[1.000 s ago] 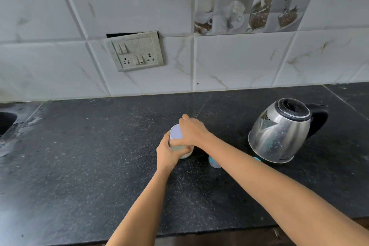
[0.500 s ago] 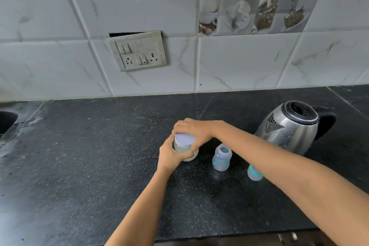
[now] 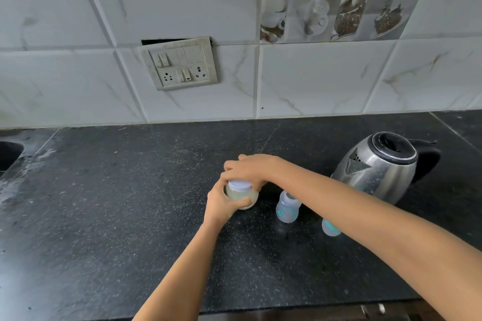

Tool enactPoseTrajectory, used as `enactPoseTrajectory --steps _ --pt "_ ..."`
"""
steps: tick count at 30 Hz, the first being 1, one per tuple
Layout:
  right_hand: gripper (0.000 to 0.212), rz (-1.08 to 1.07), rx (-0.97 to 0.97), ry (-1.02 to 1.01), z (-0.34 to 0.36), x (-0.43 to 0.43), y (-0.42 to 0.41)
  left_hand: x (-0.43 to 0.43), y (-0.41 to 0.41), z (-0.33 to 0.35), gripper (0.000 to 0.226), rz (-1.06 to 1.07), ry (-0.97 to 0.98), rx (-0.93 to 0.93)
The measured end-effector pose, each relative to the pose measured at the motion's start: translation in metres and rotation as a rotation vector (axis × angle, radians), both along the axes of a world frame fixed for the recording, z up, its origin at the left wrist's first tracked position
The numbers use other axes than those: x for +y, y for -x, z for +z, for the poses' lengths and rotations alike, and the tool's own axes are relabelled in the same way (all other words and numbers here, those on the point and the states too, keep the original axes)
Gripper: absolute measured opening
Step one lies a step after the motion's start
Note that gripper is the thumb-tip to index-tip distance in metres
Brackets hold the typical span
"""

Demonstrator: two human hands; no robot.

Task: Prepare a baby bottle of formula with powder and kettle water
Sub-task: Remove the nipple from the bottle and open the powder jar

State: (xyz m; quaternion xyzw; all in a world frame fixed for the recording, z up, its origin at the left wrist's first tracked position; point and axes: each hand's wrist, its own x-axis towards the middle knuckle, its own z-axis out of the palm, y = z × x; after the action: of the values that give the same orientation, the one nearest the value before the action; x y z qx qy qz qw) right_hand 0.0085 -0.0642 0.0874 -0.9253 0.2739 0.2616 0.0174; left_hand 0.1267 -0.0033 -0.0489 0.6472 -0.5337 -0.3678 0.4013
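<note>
A small clear jar of pale powder (image 3: 241,195) with a white lid (image 3: 240,185) stands mid-counter. My left hand (image 3: 221,203) grips the jar's body from the left. My right hand (image 3: 247,171) curls over the lid from above. To the right stands an open baby bottle (image 3: 287,208) with teal markings. Its cap part (image 3: 330,228), clear with a teal band, lies further right, partly hidden by my right forearm. A steel kettle (image 3: 378,169) with a black lid and handle stands at the right.
The black stone counter (image 3: 104,216) runs to a white tiled wall with a switch and socket plate (image 3: 180,64). A sink edge (image 3: 9,155) shows at the far left. The counter's front edge lies near the bottom of the view.
The view has shifted, and my right forearm now leaves the bottle and cap part uncovered. My right hand has turned on the lid, fingers now pointing left. The jar stays in place.
</note>
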Motion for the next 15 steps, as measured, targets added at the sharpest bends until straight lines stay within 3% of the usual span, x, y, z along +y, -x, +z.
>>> enactPoseTrajectory --steps 9,11,15 --pt "0.055 0.305 -0.201 -0.013 -0.016 -0.011 0.021 -0.003 -0.001 -0.003 0.066 -0.027 0.004 -0.020" --pt "0.064 0.256 -0.215 -0.062 -0.018 -0.014 0.025 -0.002 -0.001 -0.002 0.071 -0.032 -0.004 -0.014" --pt "0.075 -0.110 -0.245 -0.143 -0.015 -0.010 0.019 0.000 0.000 0.001 0.073 -0.029 -0.010 0.007"
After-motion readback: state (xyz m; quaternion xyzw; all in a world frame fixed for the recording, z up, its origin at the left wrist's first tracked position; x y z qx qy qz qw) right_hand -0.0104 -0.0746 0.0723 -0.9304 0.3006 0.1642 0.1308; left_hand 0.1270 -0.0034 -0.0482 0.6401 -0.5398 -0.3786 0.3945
